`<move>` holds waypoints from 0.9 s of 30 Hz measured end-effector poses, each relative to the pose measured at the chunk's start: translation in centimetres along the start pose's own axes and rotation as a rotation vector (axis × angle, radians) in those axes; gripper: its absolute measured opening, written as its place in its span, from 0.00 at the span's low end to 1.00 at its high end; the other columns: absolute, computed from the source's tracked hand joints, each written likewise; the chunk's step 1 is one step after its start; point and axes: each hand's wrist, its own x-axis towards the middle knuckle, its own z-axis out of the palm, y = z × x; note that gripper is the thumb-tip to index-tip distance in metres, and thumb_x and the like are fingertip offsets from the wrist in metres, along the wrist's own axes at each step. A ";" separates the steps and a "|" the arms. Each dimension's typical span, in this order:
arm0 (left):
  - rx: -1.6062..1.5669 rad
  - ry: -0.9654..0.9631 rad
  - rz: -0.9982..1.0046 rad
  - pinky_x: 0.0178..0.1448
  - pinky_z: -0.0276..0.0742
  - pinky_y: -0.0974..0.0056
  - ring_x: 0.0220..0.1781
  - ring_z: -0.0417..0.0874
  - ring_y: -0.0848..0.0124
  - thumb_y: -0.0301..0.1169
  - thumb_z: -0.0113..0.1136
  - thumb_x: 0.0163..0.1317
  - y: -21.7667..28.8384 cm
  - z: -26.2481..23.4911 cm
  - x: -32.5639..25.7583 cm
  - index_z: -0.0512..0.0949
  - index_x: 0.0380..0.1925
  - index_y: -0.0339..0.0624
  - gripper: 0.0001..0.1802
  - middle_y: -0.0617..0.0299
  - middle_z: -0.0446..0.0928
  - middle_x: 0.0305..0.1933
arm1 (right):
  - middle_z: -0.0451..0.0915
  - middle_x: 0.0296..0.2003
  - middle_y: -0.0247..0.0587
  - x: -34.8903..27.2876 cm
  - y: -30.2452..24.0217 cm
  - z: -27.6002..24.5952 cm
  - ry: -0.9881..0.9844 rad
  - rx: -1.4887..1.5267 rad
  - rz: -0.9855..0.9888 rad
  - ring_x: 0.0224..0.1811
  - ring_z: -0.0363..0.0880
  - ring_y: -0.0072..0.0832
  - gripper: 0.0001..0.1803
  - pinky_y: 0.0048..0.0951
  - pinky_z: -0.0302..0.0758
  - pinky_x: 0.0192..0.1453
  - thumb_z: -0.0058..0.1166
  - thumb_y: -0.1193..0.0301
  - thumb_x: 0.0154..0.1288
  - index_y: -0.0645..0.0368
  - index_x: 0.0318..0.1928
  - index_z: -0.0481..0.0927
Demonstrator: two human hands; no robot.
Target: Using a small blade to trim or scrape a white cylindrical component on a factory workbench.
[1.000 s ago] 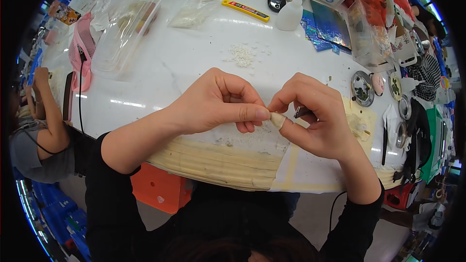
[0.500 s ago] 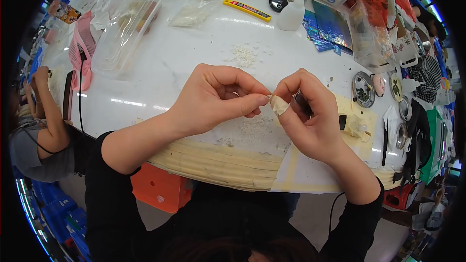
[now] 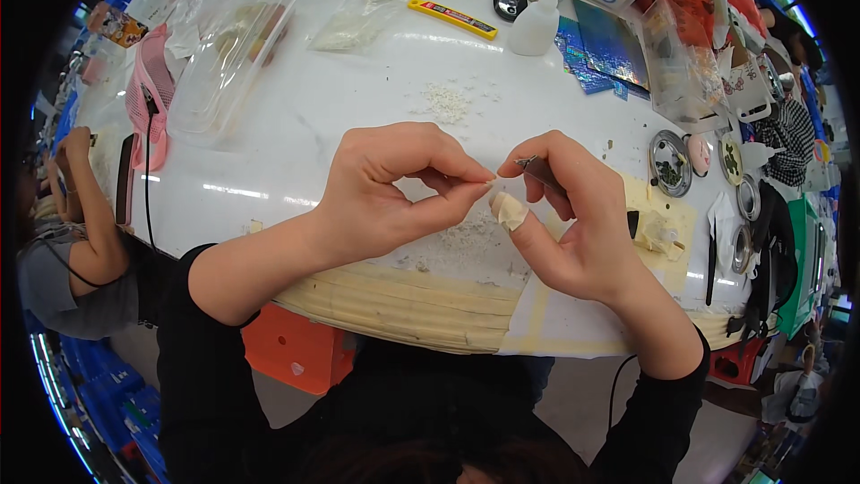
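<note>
My left hand [image 3: 385, 193] is closed in a pinch, thumb against forefinger, above the white table. Whatever lies between those fingertips is too small to name. Close beside it, my right hand [image 3: 582, 233] has its thumb and forefinger apart. A small dark metal blade [image 3: 545, 175] sits against its curled fingers. Beige tape [image 3: 510, 211] wraps the right thumb. Tiny white bits [image 3: 446, 103] lie in a heap beyond the hands, and more white crumbs [image 3: 468, 238] are scattered under them.
A yellow cutter [image 3: 452, 19], a white squeeze bottle [image 3: 536, 27] and car keys [image 3: 509, 0] lie at the back. Small round tins [image 3: 670, 164] stand right. A clear plastic box [image 3: 228, 63] is at left. Another person's arm [image 3: 94, 206] shows far left.
My right thumb has moved away from its forefinger and from the left fingertips, baring more of the blade. The left hand still pinches, its fingers slightly more arched.
</note>
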 end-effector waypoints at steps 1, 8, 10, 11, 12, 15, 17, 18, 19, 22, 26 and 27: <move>0.068 0.003 0.055 0.36 0.77 0.72 0.35 0.84 0.74 0.14 0.66 0.52 0.1 -0.1 0.1 0.84 0.34 0.34 0.10 0.57 0.83 0.34 | 0.76 0.27 0.36 0.1 0.1 -0.1 0.002 -0.103 -0.062 0.23 0.75 0.24 0.10 0.25 0.66 0.22 0.62 0.68 0.60 0.58 0.35 0.75; 0.163 0.044 0.239 0.37 0.77 0.69 0.33 0.84 0.70 0.14 0.67 0.48 -0.2 -0.1 0.1 0.84 0.33 0.36 0.11 0.57 0.84 0.32 | 0.74 0.21 0.32 -0.5 0.4 0.7 0.007 -0.389 -0.058 0.19 0.75 0.31 0.18 0.31 0.67 0.19 0.64 0.57 0.60 0.54 0.30 0.71; 0.174 0.039 0.262 0.36 0.77 0.69 0.33 0.84 0.71 0.14 0.67 0.47 -0.4 -0.2 0.3 0.84 0.33 0.37 0.12 0.57 0.84 0.32 | 0.73 0.21 0.33 -0.5 0.6 0.7 0.002 -0.393 -0.062 0.19 0.75 0.32 0.17 0.31 0.67 0.19 0.64 0.58 0.60 0.54 0.30 0.71; 0.179 0.035 0.272 0.35 0.77 0.69 0.33 0.84 0.71 0.14 0.67 0.47 -0.4 -0.1 0.3 0.84 0.33 0.37 0.12 0.58 0.84 0.32 | 0.73 0.20 0.33 -0.6 0.6 0.7 -0.001 -0.394 -0.063 0.19 0.75 0.32 0.17 0.32 0.67 0.19 0.63 0.58 0.60 0.54 0.30 0.71; 0.195 0.032 0.288 0.35 0.77 0.70 0.33 0.84 0.71 0.14 0.67 0.47 -0.4 -0.1 0.3 0.84 0.33 0.37 0.12 0.58 0.84 0.32 | 0.73 0.20 0.33 -0.6 0.6 0.7 -0.003 -0.392 -0.064 0.19 0.74 0.32 0.17 0.32 0.68 0.19 0.64 0.59 0.60 0.54 0.30 0.71; 0.227 0.028 0.328 0.33 0.79 0.70 0.32 0.84 0.71 0.13 0.67 0.47 -0.5 -0.1 0.5 0.84 0.34 0.38 0.13 0.57 0.84 0.32 | 0.73 0.20 0.34 -0.6 0.6 0.6 -0.013 -0.385 -0.059 0.19 0.74 0.33 0.16 0.32 0.68 0.19 0.64 0.60 0.59 0.54 0.31 0.71; 0.232 0.030 0.350 0.33 0.80 0.71 0.32 0.84 0.71 0.13 0.67 0.47 -0.7 -0.1 0.4 0.84 0.34 0.38 0.13 0.57 0.83 0.33 | 0.73 0.20 0.34 -0.6 0.6 0.7 -0.021 -0.377 -0.048 0.19 0.74 0.34 0.15 0.33 0.68 0.20 0.64 0.62 0.58 0.54 0.31 0.71; 0.237 0.027 0.356 0.33 0.80 0.70 0.32 0.84 0.70 0.13 0.67 0.47 -0.7 -0.1 0.4 0.84 0.34 0.38 0.14 0.57 0.83 0.33 | 0.73 0.20 0.34 -0.5 0.5 0.6 -0.026 -0.378 -0.045 0.20 0.74 0.34 0.14 0.33 0.68 0.20 0.64 0.62 0.58 0.54 0.31 0.71; 0.241 0.024 0.362 0.33 0.80 0.70 0.32 0.84 0.70 0.13 0.67 0.47 -0.7 -0.1 0.5 0.84 0.34 0.38 0.14 0.57 0.83 0.33 | 0.73 0.21 0.34 -0.5 0.5 0.6 -0.032 -0.380 -0.042 0.20 0.74 0.34 0.14 0.33 0.68 0.20 0.64 0.62 0.58 0.54 0.31 0.71; 0.244 0.019 0.371 0.33 0.81 0.70 0.32 0.84 0.70 0.12 0.67 0.47 -0.7 -0.1 0.5 0.84 0.34 0.38 0.14 0.57 0.83 0.33 | 0.73 0.21 0.34 -0.6 0.5 0.6 -0.046 -0.394 -0.030 0.20 0.75 0.34 0.14 0.34 0.68 0.20 0.63 0.63 0.58 0.54 0.31 0.71; 0.259 0.017 0.387 0.32 0.80 0.71 0.32 0.84 0.70 0.12 0.67 0.47 -0.7 -0.1 0.5 0.84 0.35 0.38 0.14 0.57 0.83 0.33 | 0.73 0.20 0.34 -0.5 0.4 0.6 -0.043 -0.396 -0.033 0.20 0.75 0.35 0.14 0.35 0.68 0.20 0.63 0.63 0.58 0.54 0.31 0.71; 0.270 0.016 0.393 0.32 0.80 0.71 0.31 0.84 0.70 0.12 0.67 0.47 -0.7 -0.2 0.5 0.84 0.35 0.38 0.15 0.57 0.83 0.33 | 0.73 0.20 0.34 -0.6 0.5 0.6 -0.044 -0.397 -0.033 0.20 0.74 0.35 0.14 0.35 0.68 0.20 0.63 0.63 0.58 0.54 0.31 0.71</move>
